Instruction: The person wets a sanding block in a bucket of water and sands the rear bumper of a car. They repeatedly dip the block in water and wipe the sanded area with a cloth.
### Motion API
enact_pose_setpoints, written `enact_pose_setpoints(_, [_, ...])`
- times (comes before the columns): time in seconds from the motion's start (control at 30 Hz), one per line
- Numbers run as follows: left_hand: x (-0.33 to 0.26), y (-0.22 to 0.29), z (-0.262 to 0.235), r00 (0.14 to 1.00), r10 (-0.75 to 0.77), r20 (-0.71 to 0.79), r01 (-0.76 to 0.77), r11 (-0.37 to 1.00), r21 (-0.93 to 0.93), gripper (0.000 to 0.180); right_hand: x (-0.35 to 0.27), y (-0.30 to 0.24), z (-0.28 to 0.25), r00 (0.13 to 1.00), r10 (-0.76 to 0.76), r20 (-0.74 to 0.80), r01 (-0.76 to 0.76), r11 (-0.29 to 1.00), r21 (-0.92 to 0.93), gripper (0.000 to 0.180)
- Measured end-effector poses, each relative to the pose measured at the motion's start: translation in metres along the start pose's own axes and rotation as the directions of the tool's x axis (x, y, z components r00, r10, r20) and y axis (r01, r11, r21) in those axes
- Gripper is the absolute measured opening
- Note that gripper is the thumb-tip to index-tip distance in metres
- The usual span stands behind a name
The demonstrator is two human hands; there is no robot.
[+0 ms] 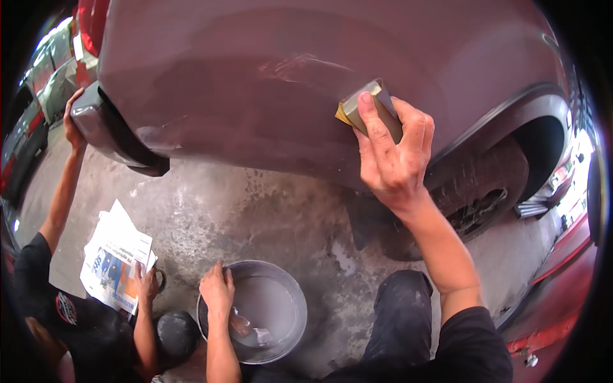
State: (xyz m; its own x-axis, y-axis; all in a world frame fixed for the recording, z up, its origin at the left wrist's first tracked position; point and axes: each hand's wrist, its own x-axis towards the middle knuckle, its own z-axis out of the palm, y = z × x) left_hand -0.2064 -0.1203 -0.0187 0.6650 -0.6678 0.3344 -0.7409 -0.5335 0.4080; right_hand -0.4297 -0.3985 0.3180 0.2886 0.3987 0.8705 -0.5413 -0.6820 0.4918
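I observe a maroon body panel [211,96], the reference for all positions below. My right hand [396,148] is at the panel's lower right portion. Its fingers are clenched around a sanding block [387,115], which has a yellowish sheet edge showing and is held at the panel face. A pale scuffed patch [306,66] marks the panel's middle.

My left hand [218,290] is below the panel, with its fingers at the rim of a round bucket [297,290] containing cloudy grey liquid [268,303]. I cannot tell whether these fingers grip the rim. The bucket stands on the concrete floor [191,214].

A wheel [482,175] sits at the panel's lower right. At the panel's left end, a co-worker's hand [73,124] touches the dark bumper [112,121]; the co-worker's other hand [147,284] is at newspaper sheets [112,246] below the panel.
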Motion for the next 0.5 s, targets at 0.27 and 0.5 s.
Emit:
enact_pose_setpoints(0.27, [-0.002, -0.005, -0.010, 1.000, -0.015, -0.015, 0.015, 1.000, 0.026, 0.034, 0.011, -0.013, 0.004, 0.997, -0.048, 0.060, 0.045, 0.998, 0.047, 0.048])
enact_pose_setpoints(0.5, [0.003, 0.004, 0.002, 0.999, -0.002, -0.050, 0.002, 1.000, -0.005, 0.032, 0.052, -0.047, 0.039, 0.996, -0.088, 0.014, 0.086, 0.990, 0.114, 0.042])
